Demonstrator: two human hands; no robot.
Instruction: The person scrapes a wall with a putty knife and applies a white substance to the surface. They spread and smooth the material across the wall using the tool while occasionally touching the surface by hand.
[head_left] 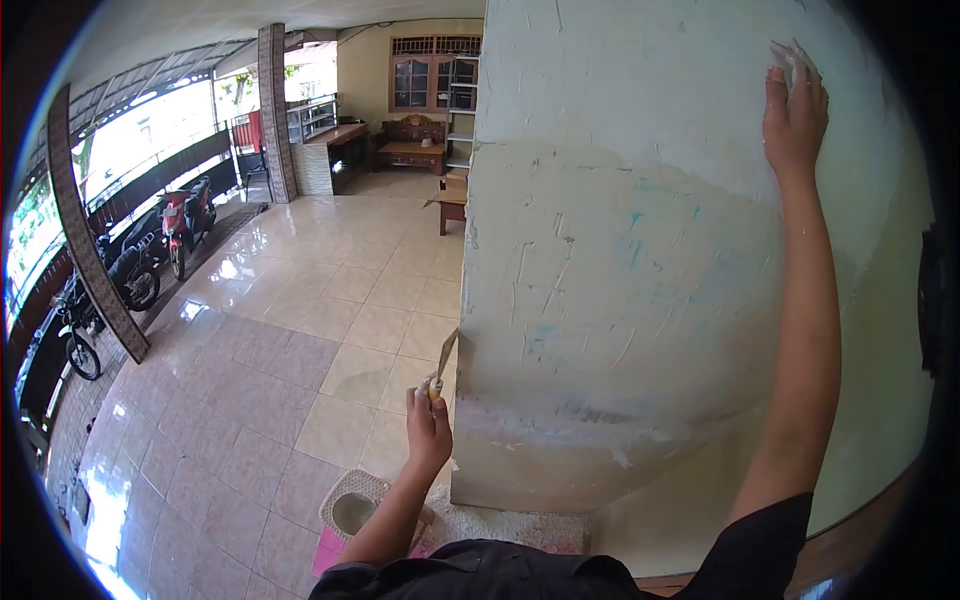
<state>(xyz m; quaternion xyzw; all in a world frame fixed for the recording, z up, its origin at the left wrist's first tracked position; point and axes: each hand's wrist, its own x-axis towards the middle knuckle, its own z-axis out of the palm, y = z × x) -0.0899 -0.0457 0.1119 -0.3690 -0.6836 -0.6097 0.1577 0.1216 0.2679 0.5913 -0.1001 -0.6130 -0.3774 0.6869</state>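
My left hand [428, 432] is closed round the yellowish handle of a putty knife [447, 355], at the left edge of the wall. Its thin blade points up and lies beside the wall's corner. High on the right, my right hand [796, 115] is against the wall, with its fingers bent around something whitish-grey, too small to make out. Pale smears show about those fingertips. The wall [600, 300] carries patchy whitish filler, raised ridges, blue-green marks and a darker band lower down.
Below my left forearm stands a white woven-looking container [340, 490] with a round grey inside, beside something pink [328, 550]. A tiled floor [270, 380] stretches left. Farther off are motorbikes [175, 225], a pillar [277, 115], a wooden bench [410, 145] and a shelf rack [461, 110].
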